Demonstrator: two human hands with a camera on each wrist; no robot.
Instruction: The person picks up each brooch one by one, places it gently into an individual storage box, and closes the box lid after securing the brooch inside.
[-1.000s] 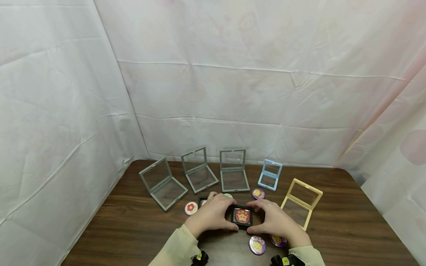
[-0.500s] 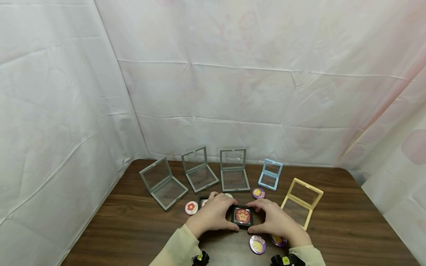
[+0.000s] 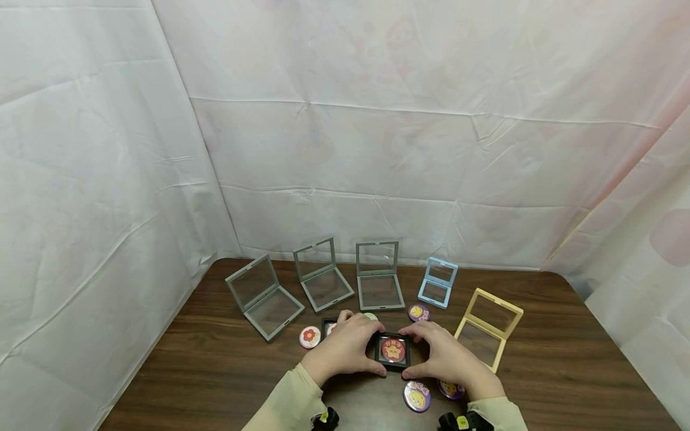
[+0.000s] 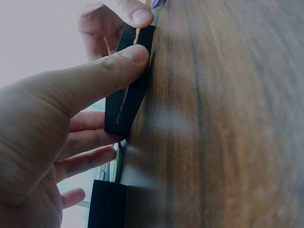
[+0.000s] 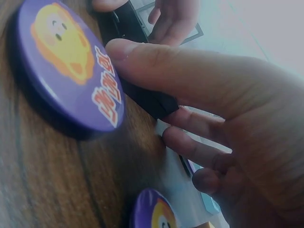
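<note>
In the head view a small black display case lies at the front of the table, with a red pin badge bearing a yellow paw inside. My left hand holds its left side between thumb and fingers. From the right, my right hand grips it the same way. A thin gap runs between the halves of the black case in the left wrist view. Beneath my right wrist are two purple badges. A second black case is partly hidden behind my left hand, beside a white badge with a red flower.
Three grey display cases stand opened along the back. A blue case and a yellow case stand opened to the right. Another purple badge and a partly covered green badge lie past my hands. White cloth hangs behind the table.
</note>
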